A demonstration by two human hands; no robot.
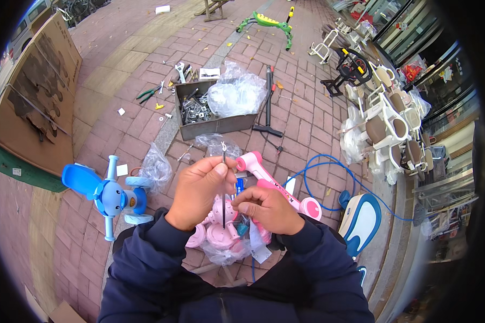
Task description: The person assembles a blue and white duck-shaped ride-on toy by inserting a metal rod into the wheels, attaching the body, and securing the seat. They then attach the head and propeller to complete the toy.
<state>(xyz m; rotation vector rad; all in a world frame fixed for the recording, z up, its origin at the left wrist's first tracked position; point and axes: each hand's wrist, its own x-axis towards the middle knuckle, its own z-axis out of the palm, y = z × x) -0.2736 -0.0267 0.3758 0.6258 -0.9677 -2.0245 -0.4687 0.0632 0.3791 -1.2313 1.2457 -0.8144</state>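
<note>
My left hand [196, 188] pinches a thin dark rod [224, 212] between thumb and fingers. The rod stands upright, with a pale, twisted bit at its top end. Close beside it, my right hand [272, 208] is closed, thumb against curled fingers; what it holds, if anything, I cannot make out. Below my hands lie round pink plastic parts [219, 237] on clear plastic film [229, 255]. A pink-and-white toy scooter part [258, 168] slants behind my right hand, partly covered by it.
A metal box [215, 127] of bolts and fittings stands ahead, with pliers [147, 94] beside it. A black pump [268, 102] lies to its right. At left are a blue ride-on toy [113, 198] and cardboard [43, 91]. A blue hose [328, 156] and child seats [388, 118] are right.
</note>
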